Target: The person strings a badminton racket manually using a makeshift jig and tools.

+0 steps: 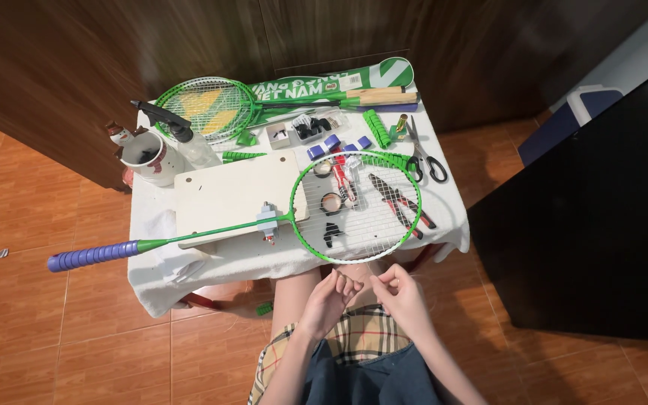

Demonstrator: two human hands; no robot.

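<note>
Green racket flat on the white-clothed table in mid frame, long axis running from lower left to right. Purple grip pointing toward the lower left and hanging past the table edge; oval head at the right, its near rim just over the table's front edge. Shaft clamped near the throat by a small grey block at the edge of a pale board.

Both hands low in the frame, just below the head's near rim, close to it but not seen touching it. Left hand with fingers curled together, fingertips pinched. Right hand likewise curled, thumb and forefinger pinched. Fingertips of the two hands near each other, apart by a small gap. Possibly a thin string between them; too fine to tell.

Under the strings: red-handled pliers, small round rolls and a black clip. Above the head, scissors at the table's upper right. Second green racket along the far edge at upper centre. Spray bottle and white mug at the upper left of the table.
</note>
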